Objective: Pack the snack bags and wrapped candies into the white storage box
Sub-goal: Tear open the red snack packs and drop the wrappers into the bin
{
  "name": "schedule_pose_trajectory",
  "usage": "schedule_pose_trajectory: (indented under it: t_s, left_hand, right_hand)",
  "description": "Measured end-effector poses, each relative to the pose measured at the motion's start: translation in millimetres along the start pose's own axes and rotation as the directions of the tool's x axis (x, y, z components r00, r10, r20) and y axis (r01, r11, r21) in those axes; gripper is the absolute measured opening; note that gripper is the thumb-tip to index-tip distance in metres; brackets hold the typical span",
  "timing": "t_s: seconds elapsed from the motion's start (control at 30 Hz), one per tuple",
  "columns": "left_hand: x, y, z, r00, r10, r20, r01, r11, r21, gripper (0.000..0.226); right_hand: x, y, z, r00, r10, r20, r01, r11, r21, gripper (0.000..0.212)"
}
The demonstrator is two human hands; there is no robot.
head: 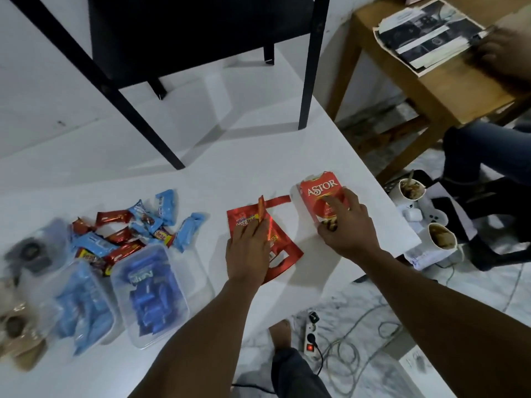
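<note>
My left hand (248, 249) presses flat on a red foil snack bag (283, 249) on the white table (201, 179), with a thin red torn strip between its fingers. My right hand (349, 228) grips a red Astor box (320, 191) that stands at the table's right edge. A loose pile of blue and red wrapped candies (129, 228) lies to the left. In front of it stand two clear storage boxes, one (149, 291) filled with dark blue wrappers and one (83, 305) with light blue wrappers.
A black stand (161, 81) has its legs on the table at the back. Blurred dark objects (28, 254) lie at the far left. Right of the table are a wooden side table (431, 90), another person's hand and knee, two food cups (412, 189), and a power strip (310, 331) on the floor.
</note>
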State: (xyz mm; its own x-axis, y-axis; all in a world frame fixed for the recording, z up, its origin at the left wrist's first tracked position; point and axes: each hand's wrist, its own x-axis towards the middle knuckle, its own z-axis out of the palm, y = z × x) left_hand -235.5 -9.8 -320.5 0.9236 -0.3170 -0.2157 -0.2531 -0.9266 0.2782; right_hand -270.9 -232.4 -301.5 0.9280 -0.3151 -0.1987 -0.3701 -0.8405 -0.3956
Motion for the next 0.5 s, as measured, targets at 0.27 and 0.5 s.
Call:
schedule_pose_trajectory:
  t_s: [0.27,0.5]
  left_hand:
    - [-33.3,-34.6,-50.6,0.983,0.056,-0.175,-0.061,0.998,-0.028,0.049]
    - [-95.2,-113.5,-152.3,0.898,-0.015,-0.440,0.013,1.000,-0.007,0.048]
  right_hand:
    - [-14.1,-62.3,-12.1,0.994,-0.098,-0.051,0.095,0.995,-0.043,0.064]
    - [-41.0,-200.5,-32.2,0.941,-0.314,-0.125,0.314,0.949,-0.022,0.066]
